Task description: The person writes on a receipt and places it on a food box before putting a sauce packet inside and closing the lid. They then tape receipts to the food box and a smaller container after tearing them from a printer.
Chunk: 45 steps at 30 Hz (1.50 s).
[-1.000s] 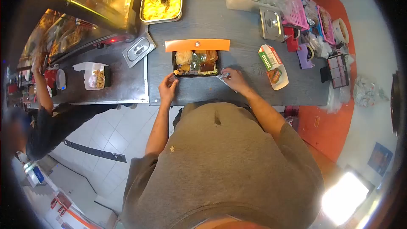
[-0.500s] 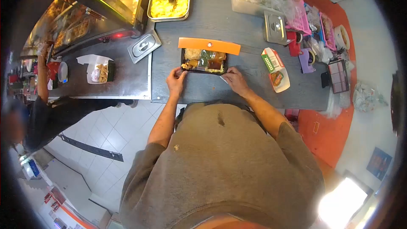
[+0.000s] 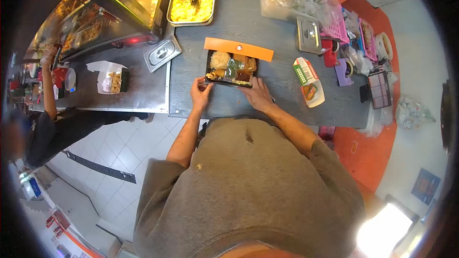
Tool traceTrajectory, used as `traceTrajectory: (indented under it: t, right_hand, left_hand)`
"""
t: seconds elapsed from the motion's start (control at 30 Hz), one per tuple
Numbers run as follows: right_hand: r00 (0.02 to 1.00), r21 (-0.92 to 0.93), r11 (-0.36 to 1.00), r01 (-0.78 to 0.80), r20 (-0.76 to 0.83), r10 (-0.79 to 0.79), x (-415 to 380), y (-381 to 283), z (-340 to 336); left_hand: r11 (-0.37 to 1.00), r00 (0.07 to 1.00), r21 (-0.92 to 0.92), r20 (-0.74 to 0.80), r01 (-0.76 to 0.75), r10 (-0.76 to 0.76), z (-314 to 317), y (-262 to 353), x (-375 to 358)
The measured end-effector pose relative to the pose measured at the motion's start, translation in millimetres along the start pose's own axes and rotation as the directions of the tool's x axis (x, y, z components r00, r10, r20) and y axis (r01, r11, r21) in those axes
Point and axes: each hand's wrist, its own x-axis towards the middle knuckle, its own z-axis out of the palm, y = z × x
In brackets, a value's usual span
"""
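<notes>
A black meal box [image 3: 209, 65] lies on the dark grey counter in front of me. Rice, browned pieces of food and a small sauce packet show inside it. An orange cardboard strip [image 3: 258, 53] with a round white mark runs along its far edge. My left hand [image 3: 200, 94] pinches the near left corner of the box between thumb and fingers. At the near right corner, my right hand [image 3: 259, 95] grips the edge, its fingertips partly hidden.
A steel pan of yellow food [image 3: 193, 0] stands at the back, near a metal lid [image 3: 163, 53]. To the right are an open snack carton [image 3: 310, 82], a lidded steel container [image 3: 308, 35] and a pink basket [image 3: 338, 26]. Another person's arm [image 3: 48, 91] reaches over the left counter.
My right hand has shifted left and closer onto the near right corner of the box. The box and its orange strip have moved slightly; my left hand stays at its corner.
</notes>
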Motion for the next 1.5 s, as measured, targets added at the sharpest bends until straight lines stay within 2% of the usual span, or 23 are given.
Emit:
traceTrajectory:
  t: [0.1, 0.2, 0.27, 0.3, 0.4, 0.47, 0.5, 0.57, 0.63, 0.67, 0.73, 0.8, 0.87, 0.9, 0.97, 1.0, 1.07, 1.13, 1.27, 1.33, 1.4, 1.47, 1.5]
  right_hand:
    - [0.998, -0.037, 0.999, 0.007, 0.062, -0.005, 6.7, -13.3, 1.8]
    - [0.993, -0.071, 0.997, 0.018, 0.114, -0.01, 6.3, -18.5, -7.2]
    - [0.988, -0.078, 0.997, 0.025, 0.156, -0.013, 5.2, -17.4, -10.2]
    - [0.988, -0.124, 0.99, 0.059, 0.151, -0.04, 3.8, -14.5, -8.7]
    - [0.986, -0.234, 0.964, 0.123, 0.141, -0.092, 4.1, -10.3, 0.0]
    - [0.984, -0.299, 0.942, 0.152, 0.133, -0.116, 4.2, -7.3, 5.3]
    - [0.985, -0.312, 0.937, 0.157, 0.125, -0.123, 3.9, -5.8, 6.9]
    - [0.985, -0.33, 0.93, 0.162, 0.114, -0.131, 2.6, -1.4, 8.5]
    - [0.97, -0.384, 0.899, 0.21, -0.037, -0.242, -1.9, 4.9, 10.3]
    - [0.969, -0.386, 0.898, 0.211, -0.037, -0.244, -3.9, 8.2, 11.5]
    - [0.96, -0.225, 0.96, 0.166, -0.187, -0.21, -7.2, 13.2, 12.3]
    - [0.963, -0.204, 0.969, 0.14, -0.201, -0.181, -8.0, 16.6, 12.1]
    - [0.964, -0.183, 0.976, 0.113, -0.217, -0.153, -6.8, 19.2, 11.9]
    - [0.965, -0.165, 0.981, 0.099, -0.225, -0.136, -6.1, 20.3, 14.6]
    - [0.965, -0.144, 0.986, 0.088, -0.234, -0.121, -5.1, 21.1, 15.7]
    - [0.964, -0.124, 0.989, 0.078, -0.242, -0.106, -5.7, 22.4, 13.8]
    - [0.964, -0.107, 0.992, 0.064, -0.25, -0.089, -8.9, 25.2, 10.3]
    - [0.971, 0.049, 0.998, 0.027, -0.239, -0.015, -12.9, 29.0, 8.7]
    - [0.949, 0.179, 0.982, 0.056, -0.317, 0.004, -17.1, 41.8, 10.5]
    - [0.953, 0.189, 0.982, -0.015, -0.295, 0.071, -15.3, 45.0, 11.2]
    - [0.957, 0.242, 0.97, 0.003, -0.282, 0.068, -11.9, 49.1, 9.0]
    - [0.961, 0.297, 0.955, 0.016, -0.268, 0.067, -9.0, 52.4, 6.2]
    - [0.939, 0.423, 0.905, -0.04, -0.294, 0.178, -4.8, 49.4, 0.3]
  left_hand:
    - [0.995, 0.998, -0.076, -0.004, -0.069, 0.069, 0.5, -6.3, 1.8]
    - [0.994, 1.0, -0.109, 0.016, -0.018, 0.02, -2.1, 1.9, -0.5]
    - [0.967, 0.996, -0.245, 0.066, 0.075, -0.061, -4.6, 4.9, 0.6]
    - [0.967, 0.996, -0.244, 0.064, 0.075, -0.061, -6.6, 4.6, 2.7]
    - [0.983, 0.985, -0.137, 0.134, 0.123, -0.105, -8.2, 3.3, 11.8]
    - [0.981, 0.981, 0.032, 0.037, 0.189, -0.191, -1.9, 2.3, 18.8]
    - [0.982, 0.981, 0.031, 0.037, 0.187, -0.188, -0.1, 8.2, 18.1]
    - [0.982, 0.995, 0.169, -0.073, 0.081, -0.069, 3.3, 20.4, 17.3]
    - [0.975, 0.995, 0.212, -0.092, 0.068, -0.05, 1.3, 29.2, 14.5]
    - [0.965, 0.993, 0.256, -0.11, 0.06, -0.033, 0.7, 32.1, 13.4]
    - [0.959, 0.995, 0.278, -0.094, 0.048, -0.022, 0.3, 30.2, 16.3]
    - [0.953, 0.997, 0.299, -0.079, 0.036, -0.013, -3.9, 36.3, 17.0]
    - [0.925, 0.994, 0.372, 0.044, 0.08, -0.104, -12.3, 58.9, 17.3]
    - [0.925, 0.994, 0.372, 0.042, 0.08, -0.103, -10.4, 53.0, 18.7]
    - [0.883, 1.0, 0.469, 0.002, -0.014, 0.015, -5.7, 35.5, 22.4]
    - [0.882, 1.0, 0.471, 0.002, -0.016, 0.017, -5.4, 36.9, 20.8]
    - [0.911, 0.981, 0.389, -0.078, -0.134, 0.177, -1.3, 38.8, 13.0]
    - [0.894, 0.976, 0.42, -0.078, -0.154, 0.205, -1.7, 40.3, 10.8]
    - [0.88, 0.953, 0.408, -0.071, -0.243, 0.296, -3.2, 42.6, 7.7]
    - [0.907, 0.962, 0.359, -0.074, -0.22, 0.263, -2.7, 35.0, 5.7]
    - [0.93, 0.969, 0.307, -0.075, -0.204, 0.237, -5.9, 32.1, 4.7]
    - [0.962, 0.991, 0.255, -0.058, -0.101, 0.12, -13.5, 32.0, 2.9]
    - [0.961, 0.991, 0.255, -0.055, -0.107, 0.124, -18.8, 41.6, 7.4]
